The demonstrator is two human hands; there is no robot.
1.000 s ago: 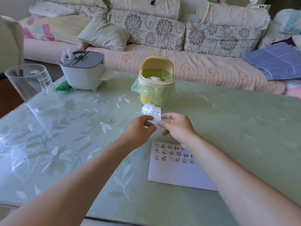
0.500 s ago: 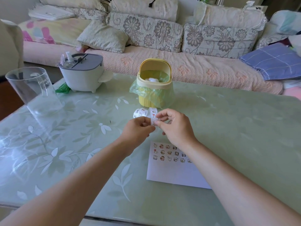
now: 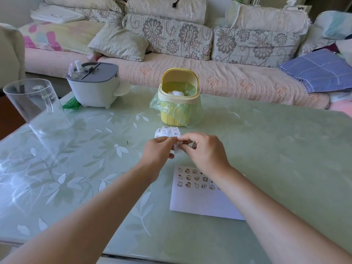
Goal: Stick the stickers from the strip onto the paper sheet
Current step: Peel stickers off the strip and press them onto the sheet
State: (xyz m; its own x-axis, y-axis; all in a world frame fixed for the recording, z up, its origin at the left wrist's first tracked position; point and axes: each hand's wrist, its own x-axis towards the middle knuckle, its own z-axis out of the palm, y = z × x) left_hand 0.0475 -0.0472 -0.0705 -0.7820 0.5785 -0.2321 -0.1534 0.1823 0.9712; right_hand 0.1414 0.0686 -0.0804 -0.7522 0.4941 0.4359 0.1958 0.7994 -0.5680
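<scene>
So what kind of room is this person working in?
Most likely a home living room: a sofa with floral cushions runs behind a glass-topped coffee table, which holds a small yellow tabletop bin.

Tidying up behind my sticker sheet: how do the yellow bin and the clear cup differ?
The yellow bin is opaque; the clear cup is see-through. The bin is lined with a green bag and holds something white; the cup bears white lettering. The bin stands mid-table; the cup near the left edge. Both stand on the table.
</scene>
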